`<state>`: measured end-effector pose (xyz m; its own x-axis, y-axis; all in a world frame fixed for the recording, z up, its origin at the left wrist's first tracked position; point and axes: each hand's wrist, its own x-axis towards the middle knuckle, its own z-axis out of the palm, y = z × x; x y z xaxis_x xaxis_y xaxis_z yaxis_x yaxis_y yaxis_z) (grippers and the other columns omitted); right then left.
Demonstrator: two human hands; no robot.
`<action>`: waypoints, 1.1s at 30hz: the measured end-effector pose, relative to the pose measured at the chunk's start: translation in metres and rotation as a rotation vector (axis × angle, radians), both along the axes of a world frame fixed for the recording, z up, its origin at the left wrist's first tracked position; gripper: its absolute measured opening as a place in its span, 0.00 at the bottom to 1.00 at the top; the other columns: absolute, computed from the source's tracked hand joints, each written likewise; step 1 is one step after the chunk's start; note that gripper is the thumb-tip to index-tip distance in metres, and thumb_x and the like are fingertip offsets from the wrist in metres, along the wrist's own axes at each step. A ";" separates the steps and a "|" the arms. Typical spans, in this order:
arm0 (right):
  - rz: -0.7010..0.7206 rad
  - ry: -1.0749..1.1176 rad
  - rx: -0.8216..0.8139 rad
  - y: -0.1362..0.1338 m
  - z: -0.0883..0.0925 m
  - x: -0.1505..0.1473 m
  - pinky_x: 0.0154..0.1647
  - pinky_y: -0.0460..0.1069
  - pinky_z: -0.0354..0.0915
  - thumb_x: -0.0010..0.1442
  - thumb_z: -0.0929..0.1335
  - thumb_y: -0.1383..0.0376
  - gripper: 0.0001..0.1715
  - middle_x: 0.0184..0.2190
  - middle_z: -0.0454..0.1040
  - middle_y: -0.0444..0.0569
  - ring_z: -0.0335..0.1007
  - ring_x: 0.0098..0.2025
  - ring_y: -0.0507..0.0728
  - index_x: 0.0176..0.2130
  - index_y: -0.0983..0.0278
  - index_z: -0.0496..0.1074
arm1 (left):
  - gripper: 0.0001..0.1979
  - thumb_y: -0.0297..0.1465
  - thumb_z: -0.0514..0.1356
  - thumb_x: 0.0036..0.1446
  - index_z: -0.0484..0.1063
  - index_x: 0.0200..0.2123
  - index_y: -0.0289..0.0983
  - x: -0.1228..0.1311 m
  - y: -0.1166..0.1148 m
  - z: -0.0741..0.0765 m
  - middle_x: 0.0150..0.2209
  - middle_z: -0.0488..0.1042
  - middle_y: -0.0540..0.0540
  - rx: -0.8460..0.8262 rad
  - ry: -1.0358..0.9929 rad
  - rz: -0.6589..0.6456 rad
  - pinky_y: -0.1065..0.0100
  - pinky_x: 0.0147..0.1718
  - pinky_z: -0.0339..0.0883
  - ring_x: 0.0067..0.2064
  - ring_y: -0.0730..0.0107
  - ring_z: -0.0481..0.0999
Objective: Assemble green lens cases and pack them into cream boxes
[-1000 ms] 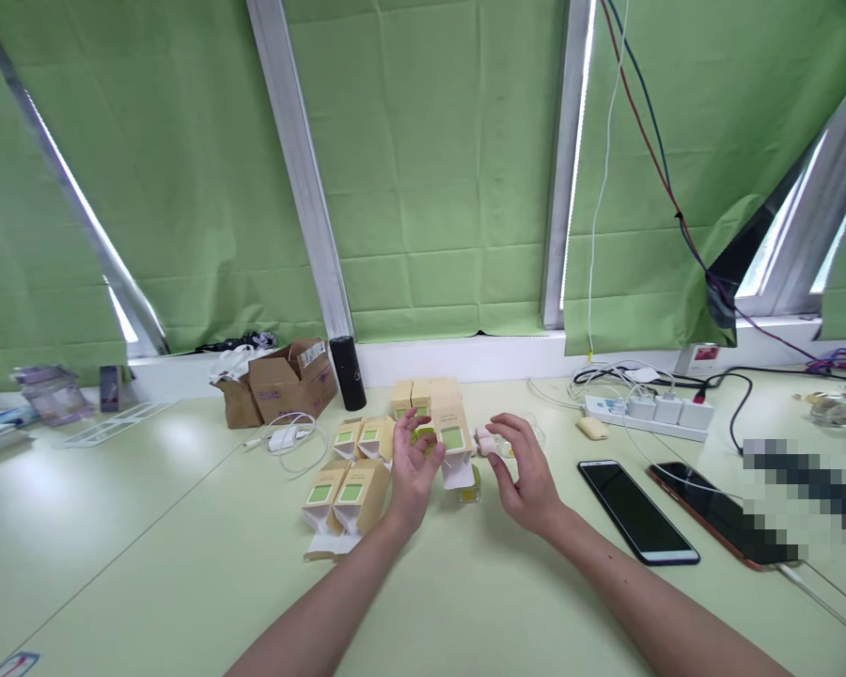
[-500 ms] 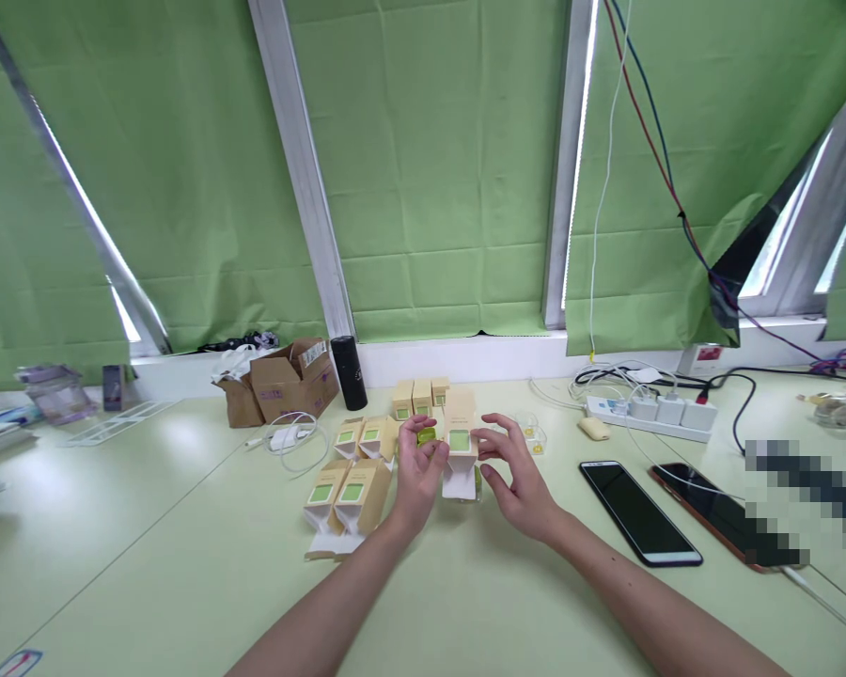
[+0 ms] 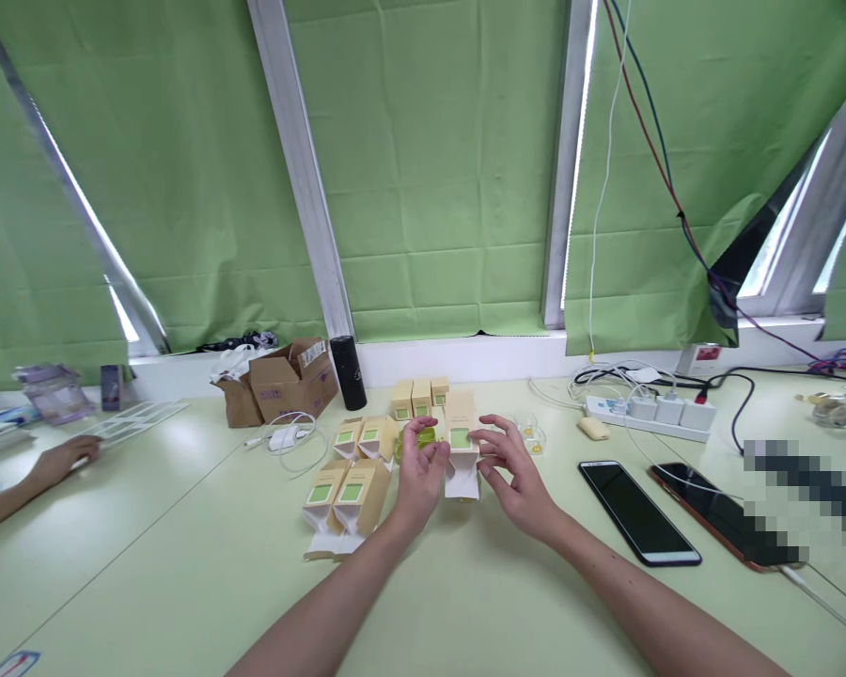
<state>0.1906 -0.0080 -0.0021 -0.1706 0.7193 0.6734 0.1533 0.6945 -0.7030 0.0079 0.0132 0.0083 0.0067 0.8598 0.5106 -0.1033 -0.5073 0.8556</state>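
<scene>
A small beige box (image 3: 460,408) with a green window stands between my hands, its white end flap (image 3: 462,482) hanging open toward me. My left hand (image 3: 421,475) is closed at the box's left side, thumb against its edge. Curved fingers of my right hand (image 3: 518,475) press the box's right side, with the thumb near the flap. Green glossy pieces (image 3: 427,436) show behind my left fingers, partly hidden. To the left lie several similar boxes (image 3: 363,489) with open flaps, and more boxes (image 3: 421,399) stand behind.
Clear plastic pieces with yellow centres (image 3: 532,434) lie right of the box. Farther right are two phones (image 3: 640,512) and a power strip (image 3: 649,417). A carton (image 3: 292,381), black bottle (image 3: 349,372) and white charger cable (image 3: 289,437) stand left. Another person's hand (image 3: 63,461) touches a white frame (image 3: 137,421).
My right fingers have closed in slightly on the box. Green by the flap's right side no longer shows, and more shows left of my left hand. The other person's arm has reached in.
</scene>
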 end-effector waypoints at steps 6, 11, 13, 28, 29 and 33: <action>-0.003 0.043 -0.033 0.003 -0.001 0.001 0.47 0.57 0.78 0.71 0.65 0.60 0.17 0.63 0.58 0.55 0.76 0.48 0.58 0.57 0.52 0.71 | 0.22 0.47 0.61 0.65 0.62 0.56 0.43 -0.001 -0.003 0.000 0.49 0.71 0.43 0.016 0.025 -0.053 0.69 0.32 0.69 0.33 0.73 0.73; 0.023 0.124 -0.061 0.009 -0.002 0.003 0.45 0.55 0.78 0.70 0.66 0.56 0.17 0.63 0.58 0.55 0.77 0.44 0.56 0.57 0.53 0.71 | 0.19 0.43 0.62 0.65 0.71 0.56 0.44 -0.005 -0.008 0.002 0.61 0.63 0.39 0.125 0.099 -0.083 0.61 0.45 0.73 0.43 0.66 0.76; 0.029 0.130 -0.069 0.010 -0.003 0.003 0.44 0.55 0.78 0.70 0.66 0.56 0.18 0.63 0.58 0.55 0.77 0.44 0.56 0.57 0.53 0.71 | 0.18 0.41 0.63 0.64 0.73 0.56 0.46 -0.007 -0.009 0.002 0.66 0.57 0.39 0.143 0.151 -0.105 0.58 0.47 0.73 0.44 0.65 0.76; 0.040 0.118 -0.079 0.007 -0.002 0.002 0.46 0.55 0.77 0.69 0.68 0.56 0.18 0.61 0.61 0.53 0.76 0.46 0.56 0.58 0.51 0.72 | 0.18 0.36 0.66 0.61 0.75 0.54 0.45 -0.004 -0.006 0.001 0.62 0.60 0.40 0.143 0.187 -0.044 0.60 0.48 0.73 0.44 0.67 0.76; 0.040 0.118 -0.079 0.007 -0.002 0.002 0.46 0.55 0.77 0.69 0.68 0.56 0.18 0.61 0.61 0.53 0.76 0.46 0.56 0.58 0.51 0.72 | 0.17 0.36 0.66 0.60 0.75 0.53 0.45 -0.004 -0.006 0.000 0.61 0.60 0.41 0.143 0.179 -0.038 0.60 0.48 0.74 0.44 0.66 0.76; 0.050 0.112 -0.075 0.008 -0.002 0.001 0.46 0.54 0.77 0.69 0.68 0.57 0.18 0.60 0.62 0.53 0.76 0.46 0.57 0.58 0.52 0.72 | 0.16 0.36 0.67 0.60 0.76 0.51 0.44 -0.002 -0.004 -0.001 0.56 0.62 0.42 0.136 0.162 -0.009 0.62 0.45 0.75 0.41 0.69 0.76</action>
